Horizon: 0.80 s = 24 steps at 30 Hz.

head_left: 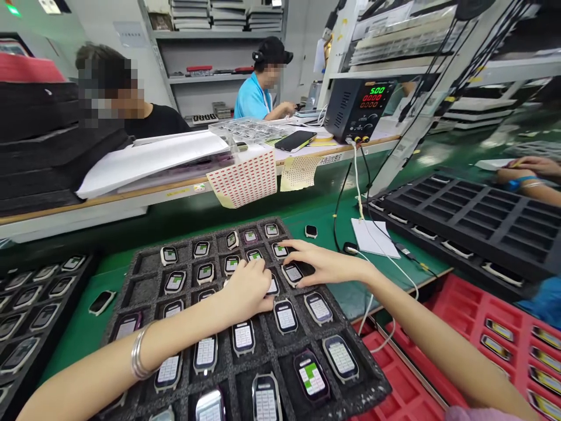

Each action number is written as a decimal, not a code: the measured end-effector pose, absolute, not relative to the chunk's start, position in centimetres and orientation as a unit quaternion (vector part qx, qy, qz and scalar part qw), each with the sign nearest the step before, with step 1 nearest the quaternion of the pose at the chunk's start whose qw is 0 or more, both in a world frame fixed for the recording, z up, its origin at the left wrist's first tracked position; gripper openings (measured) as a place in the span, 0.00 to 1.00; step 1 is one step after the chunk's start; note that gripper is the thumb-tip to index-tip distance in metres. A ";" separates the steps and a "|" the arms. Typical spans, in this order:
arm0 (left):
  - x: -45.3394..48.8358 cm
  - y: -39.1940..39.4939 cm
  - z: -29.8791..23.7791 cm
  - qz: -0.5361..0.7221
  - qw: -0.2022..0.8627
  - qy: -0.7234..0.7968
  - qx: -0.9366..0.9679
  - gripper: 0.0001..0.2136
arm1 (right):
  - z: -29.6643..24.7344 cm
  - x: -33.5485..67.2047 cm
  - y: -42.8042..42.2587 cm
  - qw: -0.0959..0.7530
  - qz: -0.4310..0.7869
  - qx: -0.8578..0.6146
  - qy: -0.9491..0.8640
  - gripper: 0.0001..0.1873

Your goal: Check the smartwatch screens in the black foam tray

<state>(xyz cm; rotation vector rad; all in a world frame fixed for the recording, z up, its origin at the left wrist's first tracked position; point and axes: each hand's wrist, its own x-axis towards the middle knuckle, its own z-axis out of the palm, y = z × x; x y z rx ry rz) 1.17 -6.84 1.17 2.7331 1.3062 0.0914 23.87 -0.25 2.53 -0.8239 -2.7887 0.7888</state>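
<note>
A dark foam tray [144, 290] holds rows of smartwatch bodies without straps, most with lit screens showing white and green blocks. My left hand [250, 285] is over the tray's middle, fingers curled down; its fingertips and whatever they touch are hidden. My right hand [322, 264] reaches in from the right with fingers spread apart. Its thumb and middle fingers are around the edges of a smartwatch [293, 273] in its compartment, and its forefinger is beside another smartwatch [279, 250]. Whether the fingers press on either one, I cannot tell.
Loose watches lie on the green table left [102, 302] and beyond the tray [311, 231]. A filled black tray [83, 280] is at left, stacked black trays [473, 216] and red trays [460, 304] at right. Cables hang from a power supply [357, 111]. Other people sit nearby.
</note>
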 end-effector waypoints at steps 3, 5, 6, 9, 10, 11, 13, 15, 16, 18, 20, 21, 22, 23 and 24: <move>0.9 -5.8 0.4 0.037 0.095 0.432 0.896 0.13 | 2.7 24.2 -0.6 0.183 0.335 -0.291 -0.877 0.22; 1.0 -5.3 0.1 0.057 0.121 0.438 0.889 0.13 | 2.9 23.7 -0.6 0.263 0.394 -0.298 -0.829 0.24; 1.1 -5.2 0.1 0.071 0.134 0.441 0.885 0.13 | 3.0 23.2 -0.7 0.296 0.432 -0.296 -0.799 0.26; 1.1 -5.3 0.0 0.135 0.181 0.441 0.869 0.12 | 3.2 20.9 -0.9 0.361 0.548 -0.276 -0.702 0.32; 0.8 -5.4 0.1 0.161 0.200 0.439 0.861 0.13 | 3.3 20.1 -1.0 0.378 0.571 -0.277 -0.674 0.33; 0.5 -5.5 0.1 0.185 0.220 0.438 0.852 0.14 | 3.4 19.3 -1.2 0.395 0.583 -0.282 -0.652 0.32; -0.6 -5.9 0.2 0.223 0.264 0.435 0.831 0.15 | 3.4 17.9 -1.7 0.430 0.580 -0.296 -0.625 0.28; -2.1 -6.5 0.5 0.278 0.364 0.440 0.773 0.16 | 3.3 17.0 -2.2 0.450 0.573 -0.300 -0.616 0.26; -2.9 -6.9 0.7 0.314 0.437 0.442 0.718 0.16 | 3.1 16.6 -2.5 0.449 0.576 -0.298 -0.615 0.26; -4.4 -7.7 1.3 0.379 0.562 0.438 0.590 0.18 | 2.6 15.9 -3.0 0.428 0.594 -0.300 -0.612 0.27; -5.4 -8.7 2.0 0.417 0.621 0.432 0.504 0.18 | 2.3 15.2 -3.5 0.394 0.614 -0.312 -0.609 0.27; -5.8 -9.1 2.3 0.431 0.636 0.428 0.476 0.17 | 2.2 14.8 -3.7 0.380 0.621 -0.318 -0.608 0.28; -6.1 -9.5 2.7 0.442 0.650 0.423 0.451 0.17 | 2.3 14.4 -4.0 0.371 0.625 -0.321 -0.608 0.28; -6.2 -9.7 2.9 0.451 0.662 0.419 0.427 0.16 | 2.5 14.0 -4.2 0.365 0.628 -0.318 -0.609 0.29; -6.4 -9.9 3.1 0.459 0.673 0.412 0.408 0.16 | 2.8 13.7 -4.4 0.364 0.631 -0.312 -0.609 0.30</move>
